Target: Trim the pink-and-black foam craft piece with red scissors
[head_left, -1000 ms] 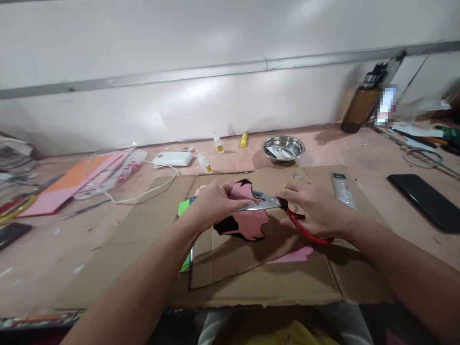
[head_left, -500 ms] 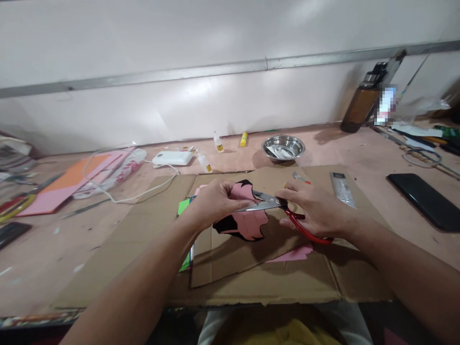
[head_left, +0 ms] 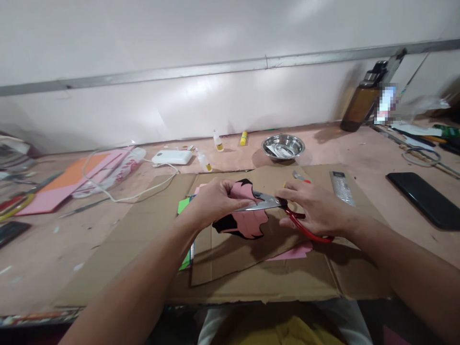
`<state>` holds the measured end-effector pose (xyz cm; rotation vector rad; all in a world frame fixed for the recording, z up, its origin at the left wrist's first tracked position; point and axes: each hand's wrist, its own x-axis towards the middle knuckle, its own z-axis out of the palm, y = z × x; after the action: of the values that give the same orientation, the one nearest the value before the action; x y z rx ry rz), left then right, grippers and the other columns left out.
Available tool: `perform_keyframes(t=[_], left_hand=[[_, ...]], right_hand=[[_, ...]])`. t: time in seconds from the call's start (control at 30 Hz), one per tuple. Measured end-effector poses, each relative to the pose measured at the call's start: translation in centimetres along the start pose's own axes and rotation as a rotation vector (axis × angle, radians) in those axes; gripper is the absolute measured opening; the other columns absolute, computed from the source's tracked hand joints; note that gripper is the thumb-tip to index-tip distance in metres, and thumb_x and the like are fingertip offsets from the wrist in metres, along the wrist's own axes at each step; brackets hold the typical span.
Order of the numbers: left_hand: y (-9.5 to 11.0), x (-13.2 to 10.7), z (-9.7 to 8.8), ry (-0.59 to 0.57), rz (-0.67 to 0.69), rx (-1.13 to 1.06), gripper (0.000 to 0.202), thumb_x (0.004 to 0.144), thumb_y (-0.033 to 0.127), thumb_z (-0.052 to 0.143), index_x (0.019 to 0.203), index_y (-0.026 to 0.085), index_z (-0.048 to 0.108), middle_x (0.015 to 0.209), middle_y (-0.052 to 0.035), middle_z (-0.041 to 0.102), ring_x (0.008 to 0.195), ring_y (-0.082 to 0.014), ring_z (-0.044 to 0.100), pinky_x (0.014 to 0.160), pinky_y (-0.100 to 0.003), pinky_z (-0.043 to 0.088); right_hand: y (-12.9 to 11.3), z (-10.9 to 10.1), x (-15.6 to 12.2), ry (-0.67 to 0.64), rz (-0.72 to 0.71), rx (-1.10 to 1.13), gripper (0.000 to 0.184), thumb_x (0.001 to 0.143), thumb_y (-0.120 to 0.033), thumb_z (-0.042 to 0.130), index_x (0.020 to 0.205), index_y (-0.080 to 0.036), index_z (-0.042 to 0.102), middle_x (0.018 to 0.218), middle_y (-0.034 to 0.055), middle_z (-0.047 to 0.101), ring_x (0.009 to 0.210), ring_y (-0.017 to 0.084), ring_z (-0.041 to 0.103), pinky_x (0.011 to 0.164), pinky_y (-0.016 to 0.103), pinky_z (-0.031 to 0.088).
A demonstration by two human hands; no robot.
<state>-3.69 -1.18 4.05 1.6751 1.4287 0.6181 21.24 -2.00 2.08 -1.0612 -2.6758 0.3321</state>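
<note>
My left hand pinches a pink sheet with black edging and holds it just above the flattened cardboard. My right hand grips red-handled scissors. Their metal blades point left and lie across the pink sheet, close to my left fingers. Both hands are closed.
A steel bowl, small glue bottles, a white power bank with a cable and a metal ruler lie behind the cardboard. A black phone is at the right, a brown bottle at the back, pink and orange sheets at the left.
Almost nothing differs. The hands, the scissors and the pink sheet have kept their places, with only a tiny upward shift in the picture.
</note>
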Motion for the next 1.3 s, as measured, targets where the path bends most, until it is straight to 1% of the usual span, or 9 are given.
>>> perform_keyframes(t=[0.17,0.33,0.47,0.67,0.8,0.97,1.17,1.3], left_hand=[[0.0,0.1,0.0,-0.003,-0.008,-0.005,0.016,0.063,0.036,0.08,0.072,0.023,0.079,0.063,-0.0019,0.074,0.055,-0.0169,0.064,0.044,-0.023,0.045],[0.9,-0.2,-0.2,-0.06,-0.035,-0.001,0.013,0.064,0.034,0.079,0.071,0.023,0.078,0.062,-0.0013,0.073,0.055,-0.0161,0.064,0.045,-0.023,0.045],[1.3,-0.5,-0.3,-0.048,-0.072,0.031,0.012,0.064,0.035,0.078,0.069,0.024,0.078,0.06,-0.0003,0.073,0.053,-0.0162,0.063,0.043,-0.023,0.044],[0.9,-0.4,-0.2,-0.028,-0.055,0.042,0.015,0.062,0.036,0.079,0.071,0.024,0.078,0.061,-0.0004,0.074,0.054,-0.0168,0.065,0.043,-0.022,0.045],[0.8,-0.4,-0.1,-0.035,-0.035,0.028,0.018,0.062,0.037,0.079,0.072,0.023,0.078,0.061,-0.0011,0.074,0.054,-0.0167,0.064,0.042,-0.022,0.043],[1.2,-0.5,-0.1,-0.038,-0.037,0.013,0.013,0.061,0.035,0.079,0.067,0.024,0.077,0.057,-0.0002,0.072,0.051,-0.0158,0.061,0.04,-0.022,0.042],[1.5,-0.7,-0.2,-0.029,-0.037,0.001,0.01,0.059,0.034,0.079,0.064,0.025,0.076,0.059,0.0001,0.073,0.053,-0.0164,0.063,0.041,-0.023,0.042],[1.5,-0.8,-0.2,-0.014,-0.032,0.0,0.013,0.061,0.036,0.079,0.066,0.025,0.076,0.062,-0.0005,0.074,0.056,-0.0177,0.065,0.042,-0.023,0.043]], right_hand=[[0.1,0.0,-0.1,0.028,-0.019,-0.023,0.044,0.087,-0.047,0.063,0.12,-0.019,0.062,0.096,0.0106,0.06,0.079,0.023,0.056,0.065,0.031,0.04],[0.3,0.0,-0.1,0.019,-0.028,-0.004,0.036,0.088,-0.046,0.061,0.111,-0.019,0.063,0.095,0.0091,0.061,0.075,0.02,0.056,0.064,0.029,0.039],[0.3,0.0,-0.1,0.022,-0.013,-0.013,0.038,0.087,-0.048,0.062,0.111,-0.019,0.063,0.094,0.0092,0.061,0.075,0.021,0.056,0.063,0.029,0.04],[0.2,0.1,-0.2,0.003,-0.003,0.013,0.044,0.088,-0.047,0.062,0.122,-0.02,0.059,0.106,0.0115,0.061,0.085,0.024,0.06,0.068,0.033,0.044],[0.2,0.1,-0.3,-0.001,0.0,0.014,0.043,0.087,-0.047,0.063,0.12,-0.02,0.06,0.104,0.0113,0.061,0.082,0.023,0.06,0.067,0.032,0.044],[0.2,0.0,-0.3,0.003,-0.014,0.02,0.043,0.088,-0.048,0.061,0.12,-0.019,0.06,0.1,0.0105,0.061,0.08,0.022,0.059,0.066,0.03,0.043],[0.3,0.0,-0.2,0.003,-0.008,0.006,0.042,0.087,-0.048,0.062,0.117,-0.019,0.061,0.1,0.0111,0.062,0.079,0.023,0.059,0.066,0.031,0.043],[0.3,0.0,-0.3,0.002,-0.01,0.013,0.041,0.088,-0.048,0.062,0.116,-0.018,0.061,0.1,0.0111,0.061,0.08,0.023,0.058,0.066,0.031,0.042]])
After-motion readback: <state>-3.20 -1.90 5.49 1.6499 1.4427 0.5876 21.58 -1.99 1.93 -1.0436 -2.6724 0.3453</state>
